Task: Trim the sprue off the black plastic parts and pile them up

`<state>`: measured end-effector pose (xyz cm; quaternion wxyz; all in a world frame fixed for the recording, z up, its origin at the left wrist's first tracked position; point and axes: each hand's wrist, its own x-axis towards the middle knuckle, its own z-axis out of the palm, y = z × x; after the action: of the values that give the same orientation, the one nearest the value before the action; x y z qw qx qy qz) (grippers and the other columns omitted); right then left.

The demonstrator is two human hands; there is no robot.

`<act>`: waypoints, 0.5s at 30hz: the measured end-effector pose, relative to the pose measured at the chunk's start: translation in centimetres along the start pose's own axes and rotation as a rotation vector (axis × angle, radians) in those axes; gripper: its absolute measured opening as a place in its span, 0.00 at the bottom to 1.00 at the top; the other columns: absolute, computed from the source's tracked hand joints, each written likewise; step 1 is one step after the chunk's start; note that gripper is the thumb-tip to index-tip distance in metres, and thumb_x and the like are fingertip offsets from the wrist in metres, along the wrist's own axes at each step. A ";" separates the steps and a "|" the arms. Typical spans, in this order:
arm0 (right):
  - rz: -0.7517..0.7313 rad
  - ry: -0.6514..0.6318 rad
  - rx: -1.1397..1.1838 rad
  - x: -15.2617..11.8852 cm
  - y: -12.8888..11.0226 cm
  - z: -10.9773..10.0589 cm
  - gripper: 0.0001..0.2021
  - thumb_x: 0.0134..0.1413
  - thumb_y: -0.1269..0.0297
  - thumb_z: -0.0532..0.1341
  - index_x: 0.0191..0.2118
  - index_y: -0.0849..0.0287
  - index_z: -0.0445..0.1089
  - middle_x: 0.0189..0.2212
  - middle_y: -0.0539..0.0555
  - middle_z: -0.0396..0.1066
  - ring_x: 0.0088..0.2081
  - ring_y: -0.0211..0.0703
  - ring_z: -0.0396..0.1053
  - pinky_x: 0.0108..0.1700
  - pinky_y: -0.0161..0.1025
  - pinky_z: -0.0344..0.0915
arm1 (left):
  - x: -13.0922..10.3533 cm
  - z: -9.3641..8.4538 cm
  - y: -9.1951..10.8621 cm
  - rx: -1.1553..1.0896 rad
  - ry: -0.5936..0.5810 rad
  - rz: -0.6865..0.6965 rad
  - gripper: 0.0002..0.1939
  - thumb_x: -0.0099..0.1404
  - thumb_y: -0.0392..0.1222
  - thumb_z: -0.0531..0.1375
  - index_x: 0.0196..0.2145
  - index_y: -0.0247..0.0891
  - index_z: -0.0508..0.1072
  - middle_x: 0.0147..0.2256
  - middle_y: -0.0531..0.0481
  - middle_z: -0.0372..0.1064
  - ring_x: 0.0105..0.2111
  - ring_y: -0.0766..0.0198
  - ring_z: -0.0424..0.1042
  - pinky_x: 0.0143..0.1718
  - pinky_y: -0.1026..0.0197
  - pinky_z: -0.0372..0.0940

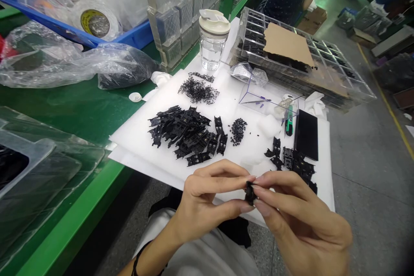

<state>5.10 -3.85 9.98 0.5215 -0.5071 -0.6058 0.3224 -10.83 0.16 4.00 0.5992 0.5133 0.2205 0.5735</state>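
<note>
left hand [202,200] and right hand [291,211] fingers pinch one small black part [249,192] between them — mostly hidden, shape unclear; black parts pile [184,133] beyond the fingers.

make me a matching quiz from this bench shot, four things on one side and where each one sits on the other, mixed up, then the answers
Things:
1. small black part
2. water jar
3. cardboard sheet
4. roll of tape

Places:
A. inside the blue bin, behind clear plastic
B. lying on top of the clear compartment tray
C. pinched between the fingertips of the left hand and the right hand
D. standing upright at the far edge of the white foam sheet

Pairs: 1-C, 2-D, 3-B, 4-A
</note>
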 end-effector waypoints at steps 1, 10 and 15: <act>-0.004 0.005 0.006 0.0 0.1 0.1 0.20 0.55 0.83 0.69 0.46 0.50 0.84 0.43 0.50 0.80 0.44 0.40 0.79 0.44 0.34 0.79 | 0.0 0.0 0.1 0.005 -0.004 0.002 0.22 0.59 0.30 0.73 0.51 0.41 0.83 0.41 0.40 0.78 0.38 0.58 0.79 0.39 0.61 0.75; -0.037 0.096 -0.006 -0.4 0.7 0.8 0.19 0.55 0.82 0.69 0.45 0.48 0.83 0.42 0.50 0.78 0.44 0.41 0.78 0.42 0.36 0.78 | 0.4 0.2 0.5 0.094 -0.011 0.062 0.21 0.61 0.29 0.72 0.52 0.39 0.83 0.40 0.39 0.79 0.37 0.58 0.80 0.38 0.59 0.77; -0.150 0.216 -0.173 -1.7 1.1 2.8 0.22 0.58 0.77 0.67 0.55 0.50 0.80 0.48 0.55 0.75 0.48 0.46 0.75 0.45 0.42 0.77 | 0.2 0.3 0.1 0.214 0.075 0.185 0.24 0.63 0.30 0.71 0.55 0.48 0.81 0.44 0.42 0.79 0.41 0.56 0.80 0.40 0.55 0.78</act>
<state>2.66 -4.83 7.77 0.5604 -0.5353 -0.6078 0.1728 -10.61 0.18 4.29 0.4770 0.5704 0.2542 0.6184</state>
